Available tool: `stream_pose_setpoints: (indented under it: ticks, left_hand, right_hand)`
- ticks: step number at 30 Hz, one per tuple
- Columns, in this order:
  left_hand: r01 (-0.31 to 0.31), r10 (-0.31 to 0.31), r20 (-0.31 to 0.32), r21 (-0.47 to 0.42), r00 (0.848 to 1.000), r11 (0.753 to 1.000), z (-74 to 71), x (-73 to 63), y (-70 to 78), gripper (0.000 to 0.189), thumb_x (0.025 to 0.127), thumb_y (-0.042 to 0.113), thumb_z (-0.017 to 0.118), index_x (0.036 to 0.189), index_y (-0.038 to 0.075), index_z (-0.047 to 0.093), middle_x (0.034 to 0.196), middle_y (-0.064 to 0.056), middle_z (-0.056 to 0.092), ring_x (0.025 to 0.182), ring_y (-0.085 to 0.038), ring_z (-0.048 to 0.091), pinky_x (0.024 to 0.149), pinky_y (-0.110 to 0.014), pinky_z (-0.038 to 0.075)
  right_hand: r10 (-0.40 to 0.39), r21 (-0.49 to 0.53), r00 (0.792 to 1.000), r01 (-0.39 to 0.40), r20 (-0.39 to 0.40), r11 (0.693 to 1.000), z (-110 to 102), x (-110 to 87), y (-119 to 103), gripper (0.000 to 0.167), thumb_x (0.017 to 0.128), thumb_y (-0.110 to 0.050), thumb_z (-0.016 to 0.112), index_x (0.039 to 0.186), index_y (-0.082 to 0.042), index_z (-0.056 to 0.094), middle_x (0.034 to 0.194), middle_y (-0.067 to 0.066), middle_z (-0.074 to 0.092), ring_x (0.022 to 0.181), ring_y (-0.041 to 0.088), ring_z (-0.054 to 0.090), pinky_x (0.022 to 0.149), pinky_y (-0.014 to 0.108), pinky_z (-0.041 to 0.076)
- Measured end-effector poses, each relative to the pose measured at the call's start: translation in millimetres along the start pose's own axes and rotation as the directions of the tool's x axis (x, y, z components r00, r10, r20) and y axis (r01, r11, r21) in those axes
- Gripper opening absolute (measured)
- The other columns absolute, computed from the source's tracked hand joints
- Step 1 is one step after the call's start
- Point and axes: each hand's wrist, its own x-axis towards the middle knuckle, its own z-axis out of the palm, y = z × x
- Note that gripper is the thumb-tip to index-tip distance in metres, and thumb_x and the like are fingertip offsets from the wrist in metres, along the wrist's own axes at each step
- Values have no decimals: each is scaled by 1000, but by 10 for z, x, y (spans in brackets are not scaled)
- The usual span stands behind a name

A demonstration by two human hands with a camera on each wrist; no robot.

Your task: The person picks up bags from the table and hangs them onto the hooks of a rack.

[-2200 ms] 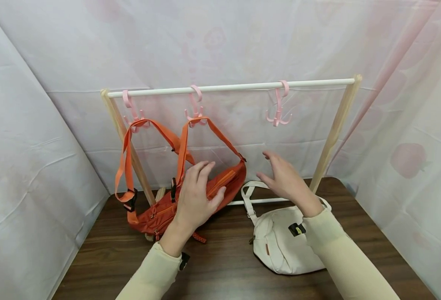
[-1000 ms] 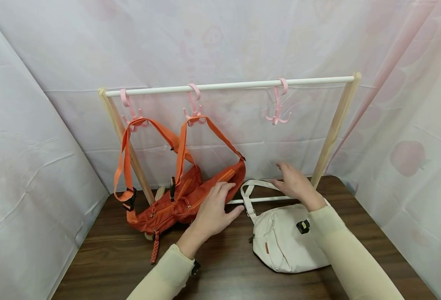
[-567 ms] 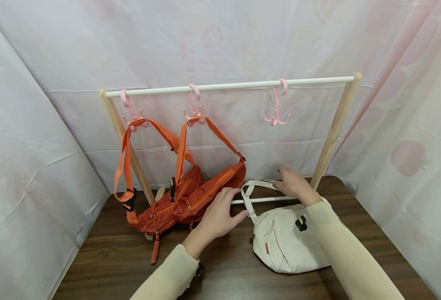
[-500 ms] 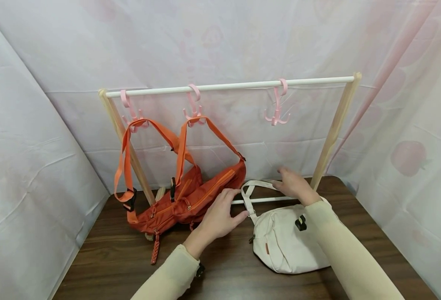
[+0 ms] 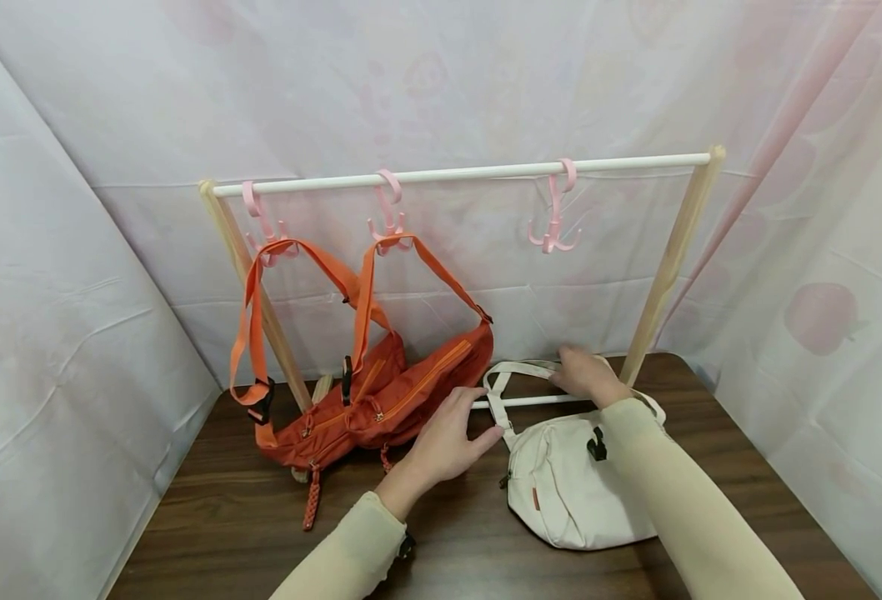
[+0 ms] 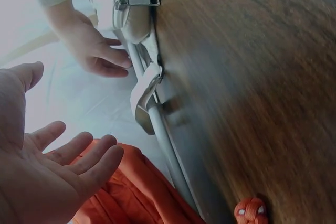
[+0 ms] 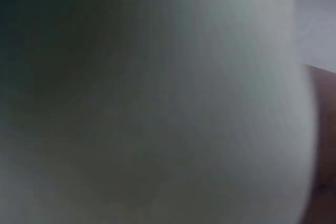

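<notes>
A cream shoulder bag (image 5: 583,492) lies on the table at right, its strap (image 5: 519,367) looped toward the back. My right hand (image 5: 585,373) reaches down over that strap, fingertips right at it. In the left wrist view the right hand (image 6: 94,48) has loosely bent fingers beside the lower bar. My left hand (image 5: 444,437) hovers between the two bags, fingertips close to the cream strap's left end; its palm (image 6: 47,182) holds nothing. An orange bag (image 5: 418,387) hangs by its straps from two pink hooks at left. A pale blurred surface fills the right wrist view.
A rack with a white top rail (image 5: 471,173) and wooden legs (image 5: 674,267) stands at the back of the dark wooden table (image 5: 186,525). A third pink hook (image 5: 555,221) bears nothing. Its lower bar (image 5: 538,402) runs behind the cream bag. Pale curtains enclose the sides.
My left hand has moved from over the orange bag rightward to beside the cream strap. My right hand has lowered from above to the strap. Both bags stay in place.
</notes>
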Motion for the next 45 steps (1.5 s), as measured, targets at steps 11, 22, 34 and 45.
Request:
stream_pose_setpoints:
  ticks: [11,22,34,45]
  left_hand:
    - [14,-14,17,-10,1000,1000,43,4,6,71,102,52,67,155,8,50,149,-5,54,140,-20,51,114,-42,44]
    - [21,-21,18,-1,1000,1000,48,-3,35,71,102,53,67,155,9,50,149,-5,54,140,-21,52,114,-42,45]
    - [17,-17,-18,-27,1000,1000,-14,42,90,64,102,48,69,154,14,52,148,-3,58,137,-18,55,112,-41,46]
    - [-57,53,-112,-37,992,998,-68,114,169,55,103,40,71,149,13,56,136,-6,65,125,-22,64,101,-42,53]
  right_hand:
    - [-23,-1,1000,23,8,1000,125,41,11,37,100,-21,72,126,4,65,118,22,69,110,45,66,91,60,53]
    - [-65,-16,998,65,-4,998,223,7,-18,30,105,-17,67,131,-1,67,121,19,71,110,43,68,90,61,53]
    - [-90,-78,993,84,-79,993,97,-79,-8,16,110,-17,58,120,-5,60,81,7,65,79,34,70,69,53,55]
    - [-157,-61,960,147,-231,987,-173,-273,-97,15,109,-14,59,120,-4,58,74,6,63,69,36,67,59,54,53]
